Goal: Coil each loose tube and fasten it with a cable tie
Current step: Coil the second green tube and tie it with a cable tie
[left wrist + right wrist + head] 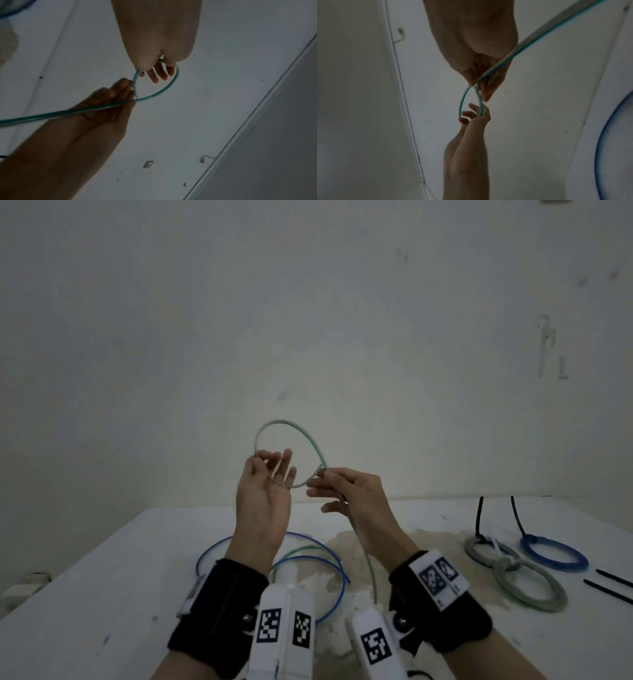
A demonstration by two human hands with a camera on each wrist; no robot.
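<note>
Left hand (263, 494) pinches green tube (291, 428) loop, other fingers spread; right hand (352, 494) pinches the crossing, tail trailing below fingers.

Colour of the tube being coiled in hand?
Clear tube with a teal-green stripe; left wrist view shows it best.

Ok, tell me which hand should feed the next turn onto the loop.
Right, probably. The right hand pinches the green tube at the crossing, with the loose tail running down from it. The left hand holds the loop's far side, steadying it.
</note>
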